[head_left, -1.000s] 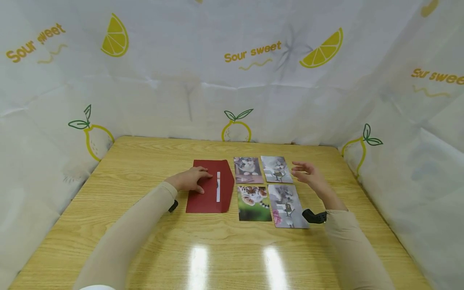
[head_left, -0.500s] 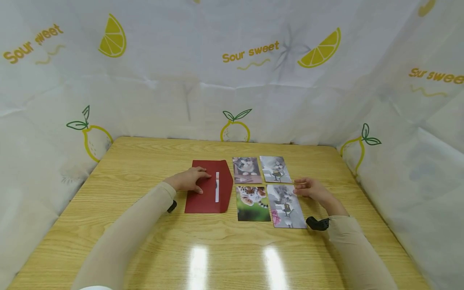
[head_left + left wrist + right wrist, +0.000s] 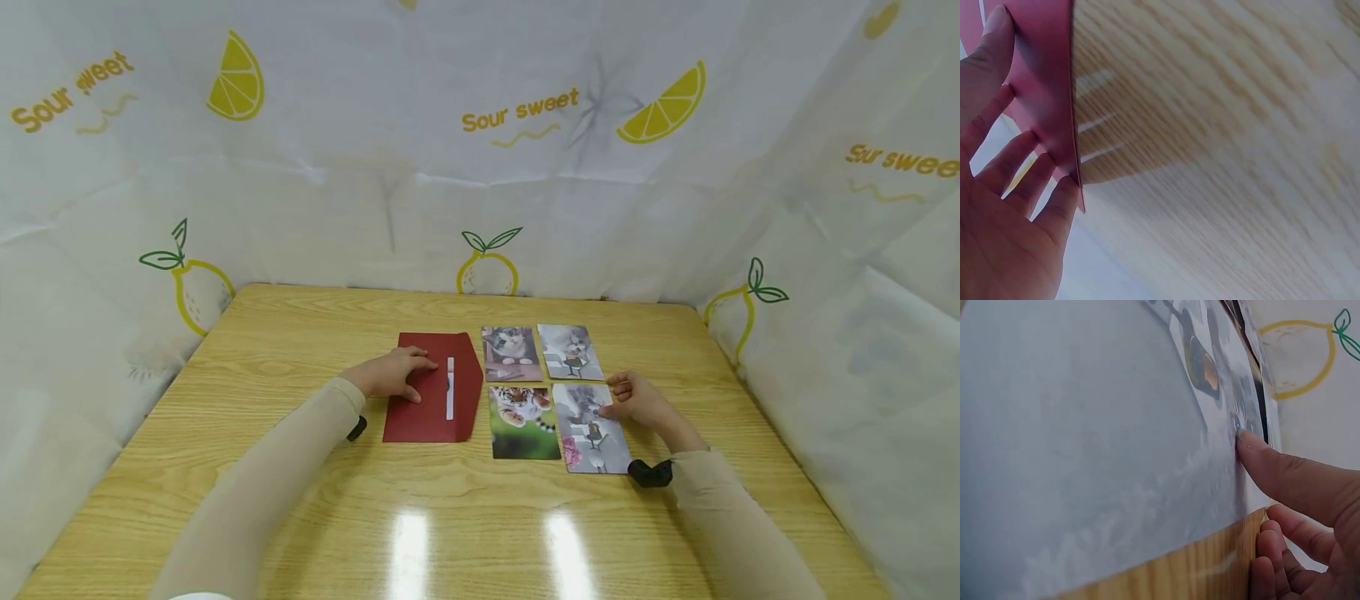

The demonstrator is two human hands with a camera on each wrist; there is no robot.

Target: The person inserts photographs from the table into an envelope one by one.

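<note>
My left hand (image 3: pixel 388 374) rests on the left part of a red envelope (image 3: pixel 427 423), its fingers spread and fairly straight. In the left wrist view, the fingertips (image 3: pixel 1066 183) touch the envelope near its edge. A slot in the envelope shows a white strip (image 3: pixel 450 408). My right hand (image 3: pixel 642 406) is at the upper right corner of the near right photo card (image 3: pixel 603 454), a grey-white animal picture with a pink flower. In the right wrist view, the thumb (image 3: pixel 1272 465) lies on the card's face. The index finger (image 3: pixel 1300 531) is at its edge, the other fingers curled.
Three more cards lie beside it: a kitten card (image 3: pixel 512 354), a grey animal card (image 3: pixel 572 354) and a tiger cub card (image 3: pixel 525 433). All lie on a wooden table (image 3: pixel 480 533). A white lemon-print sheet (image 3: pixel 420 200) hangs behind the table and at both sides.
My right hand has come down and toward me, from beside the far right card to the near right card, and its fingers have closed at the corner. The left hand has stayed on the envelope.
</note>
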